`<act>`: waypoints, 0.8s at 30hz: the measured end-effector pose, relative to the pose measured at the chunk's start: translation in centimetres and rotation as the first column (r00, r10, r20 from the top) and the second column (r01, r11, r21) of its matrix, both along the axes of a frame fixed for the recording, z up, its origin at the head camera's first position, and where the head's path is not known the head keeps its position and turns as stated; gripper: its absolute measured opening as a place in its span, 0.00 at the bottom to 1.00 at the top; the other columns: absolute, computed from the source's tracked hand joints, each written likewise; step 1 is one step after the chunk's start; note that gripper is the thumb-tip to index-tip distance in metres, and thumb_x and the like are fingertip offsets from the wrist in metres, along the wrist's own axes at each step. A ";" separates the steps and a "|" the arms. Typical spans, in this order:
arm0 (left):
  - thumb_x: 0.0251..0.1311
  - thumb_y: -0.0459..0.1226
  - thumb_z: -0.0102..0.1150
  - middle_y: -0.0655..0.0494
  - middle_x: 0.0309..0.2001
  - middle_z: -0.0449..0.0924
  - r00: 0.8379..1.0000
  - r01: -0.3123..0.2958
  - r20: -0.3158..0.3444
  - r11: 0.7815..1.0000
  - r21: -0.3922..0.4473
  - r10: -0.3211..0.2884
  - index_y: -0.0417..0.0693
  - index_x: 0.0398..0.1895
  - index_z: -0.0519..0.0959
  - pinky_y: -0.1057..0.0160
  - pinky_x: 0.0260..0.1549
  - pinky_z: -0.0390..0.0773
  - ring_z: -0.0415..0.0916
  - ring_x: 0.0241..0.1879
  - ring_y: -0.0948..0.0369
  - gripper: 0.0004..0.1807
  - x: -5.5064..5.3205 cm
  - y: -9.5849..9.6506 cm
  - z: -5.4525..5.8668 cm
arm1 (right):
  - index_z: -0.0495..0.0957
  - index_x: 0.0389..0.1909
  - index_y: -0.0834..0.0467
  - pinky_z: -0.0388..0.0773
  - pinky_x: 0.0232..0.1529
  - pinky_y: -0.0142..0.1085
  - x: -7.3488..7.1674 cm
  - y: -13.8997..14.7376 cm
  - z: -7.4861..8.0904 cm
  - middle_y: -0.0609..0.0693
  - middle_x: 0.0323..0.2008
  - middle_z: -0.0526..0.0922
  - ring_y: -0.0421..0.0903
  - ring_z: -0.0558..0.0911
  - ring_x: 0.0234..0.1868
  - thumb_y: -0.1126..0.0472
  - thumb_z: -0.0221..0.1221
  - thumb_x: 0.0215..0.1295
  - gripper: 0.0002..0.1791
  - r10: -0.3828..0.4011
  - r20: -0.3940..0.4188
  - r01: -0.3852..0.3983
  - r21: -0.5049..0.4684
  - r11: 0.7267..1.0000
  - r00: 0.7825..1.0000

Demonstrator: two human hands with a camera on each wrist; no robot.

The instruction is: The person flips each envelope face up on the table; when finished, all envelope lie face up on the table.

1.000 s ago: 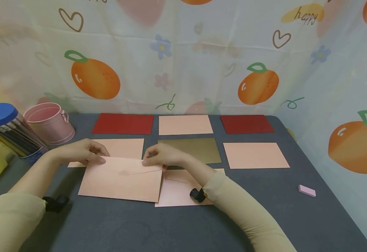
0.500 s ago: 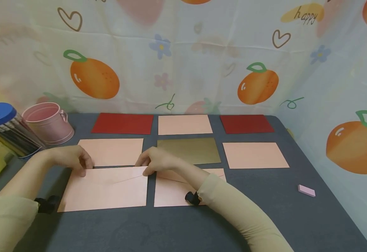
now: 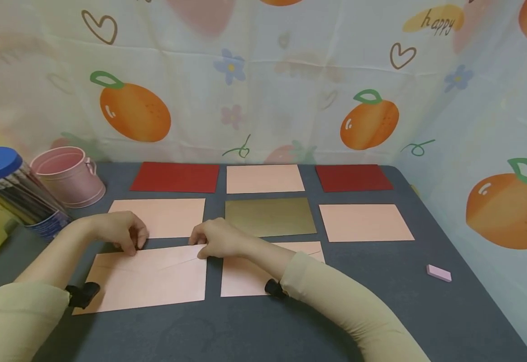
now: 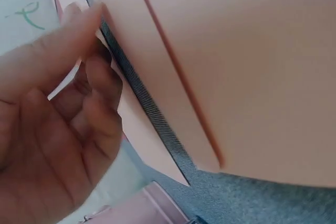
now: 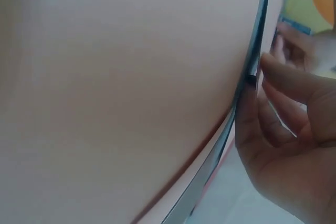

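Observation:
A large pale pink envelope (image 3: 155, 281) lies slanted at the front left of the dark table, its flap line facing up. At its top right corner, my right hand (image 3: 220, 239) pinches the edge between thumb and fingers. My left hand (image 3: 118, 229) is at the top edge, left of the middle, with its thumb on the edge and its fingers curled behind it. In the left wrist view, the thumb (image 4: 86, 22) meets the paper edge. A second pink envelope (image 3: 243, 281) with a flap line lies beside it to the right, partly under my right forearm.
Behind lie pink sheets or envelopes (image 3: 168, 213), a gold one (image 3: 270, 213) and red ones (image 3: 177, 177), arranged in rows. A pink bucket (image 3: 69, 176) and a blue-lidded tub of pencils (image 3: 19, 188) stand at left. A small pink block (image 3: 439, 273) lies at right.
The held envelope has come left off the second one and down flat onto the table, then slightly nearer and more slanted. My left hand has lately shifted right along its top edge.

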State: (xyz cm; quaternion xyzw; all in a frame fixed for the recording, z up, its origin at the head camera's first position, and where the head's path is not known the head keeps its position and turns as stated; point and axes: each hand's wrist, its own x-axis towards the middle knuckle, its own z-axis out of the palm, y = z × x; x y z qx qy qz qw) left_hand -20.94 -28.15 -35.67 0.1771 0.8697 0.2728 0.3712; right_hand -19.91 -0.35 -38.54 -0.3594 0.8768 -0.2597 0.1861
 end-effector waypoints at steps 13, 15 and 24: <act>0.40 0.22 0.64 0.59 0.20 0.68 0.995 0.053 -0.081 0.999 0.015 -0.051 0.41 0.28 0.79 0.70 0.22 0.63 0.63 0.22 0.65 0.11 0.7 2.7 -0.1 | 0.83 0.47 0.54 0.70 0.35 0.21 0.3 -0.1 0.2 0.43 0.33 0.81 0.35 0.74 0.34 0.63 0.68 0.59 0.15 0.062 -0.056 -0.059 0.050 0.997 0.996; 0.40 0.22 0.64 0.58 0.20 0.68 0.996 0.040 -0.082 0.999 -0.013 -0.041 0.42 0.27 0.79 0.69 0.22 0.64 0.63 0.22 0.63 0.11 0.7 3.0 0.0 | 0.82 0.47 0.54 0.70 0.35 0.21 0.3 -0.2 0.1 0.43 0.32 0.80 0.35 0.74 0.33 0.63 0.67 0.59 0.14 0.060 -0.057 -0.057 0.056 0.997 0.997; 0.39 0.22 0.64 0.60 0.19 0.68 0.996 0.045 -0.082 0.998 -0.032 -0.047 0.41 0.26 0.78 0.69 0.22 0.64 0.62 0.21 0.64 0.10 0.4 3.2 -0.3 | 0.81 0.46 0.53 0.69 0.39 0.22 0.6 -0.2 0.0 0.45 0.37 0.79 0.36 0.73 0.39 0.61 0.68 0.60 0.13 0.054 -0.081 -0.048 0.084 0.995 0.995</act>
